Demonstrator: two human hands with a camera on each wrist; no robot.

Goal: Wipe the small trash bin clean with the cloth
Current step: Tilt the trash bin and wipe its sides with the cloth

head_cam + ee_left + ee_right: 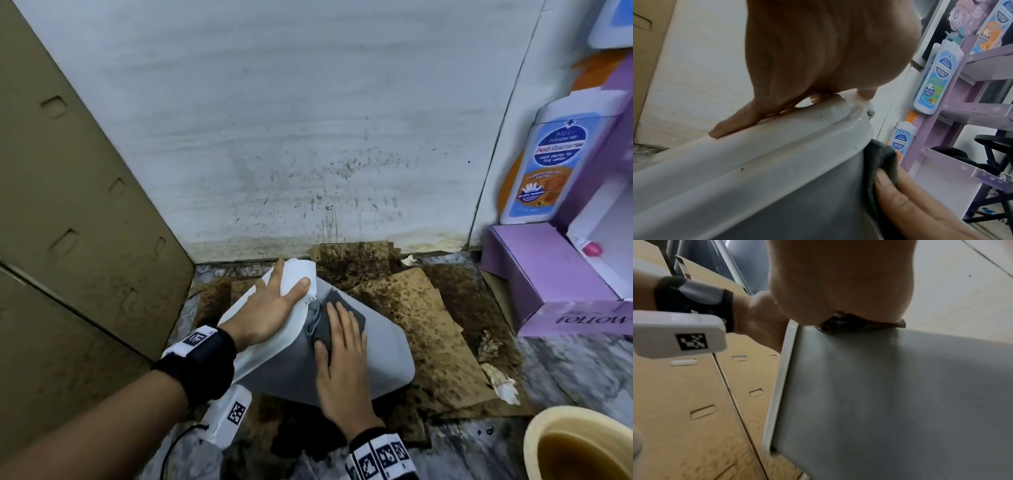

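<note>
A stained white wall [308, 120] and a marbled floor covered with spotted cardboard sheets [428, 308] are seen in the head view; a brown cardboard box [68, 205] stands at the left and a purple display stand [548, 274] with wash bottles [544, 164] at the right. A cream bucket [582, 445] of brownish liquid is cut off at the near right corner.

The small trash bin [383, 349], grey-bodied with a white lid [298, 274], is tipped on its side on the cardboard in the middle. Its lid is steadied by the left hand [270, 308], whose straight fingers [731, 125] lie flat along the lid's edge. A dark grey cloth [342, 318] is pressed on the bin's side by the flat right hand [342, 363]. In the right wrist view the cloth [865, 324] is mostly hidden under the palm; only there is the bin's side [890, 402] seen close, smooth and faintly streaked. Small dark specks on the lid rim [777, 162] are shown only by the left wrist view.
</note>
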